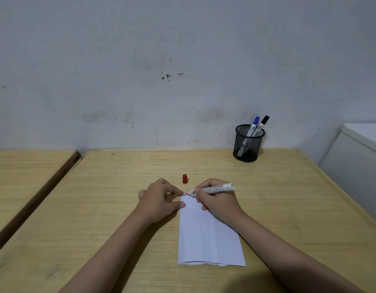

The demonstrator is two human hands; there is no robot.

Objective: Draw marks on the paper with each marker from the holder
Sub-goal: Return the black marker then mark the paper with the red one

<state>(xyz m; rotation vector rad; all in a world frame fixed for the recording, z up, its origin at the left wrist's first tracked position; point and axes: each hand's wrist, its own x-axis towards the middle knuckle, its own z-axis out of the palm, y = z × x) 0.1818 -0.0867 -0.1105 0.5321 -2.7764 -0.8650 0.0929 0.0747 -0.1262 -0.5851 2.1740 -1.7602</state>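
Observation:
A folded white paper (pixel 208 235) lies on the wooden table (pixel 98 208) in front of me. My right hand (pixel 214 199) grips an uncapped white marker (pixel 216 188) whose orange-red tip touches the paper's top left corner, beside two short dark marks (pixel 184 194). My left hand (pixel 161 199) rests on the paper's left top edge, thumb and fingertips pressing it down. The marker's red cap (pixel 184 178) stands on the table just beyond the hands. A black mesh holder (pixel 248 143) at the back right contains a blue-capped marker (pixel 253 126) and a black-capped marker (pixel 263 123).
A second wooden table (pixel 24 170) stands to the left across a narrow gap. A white cabinet (pixel 360 157) sits beyond the table's right edge. A stained grey wall (pixel 161 70) runs along the back.

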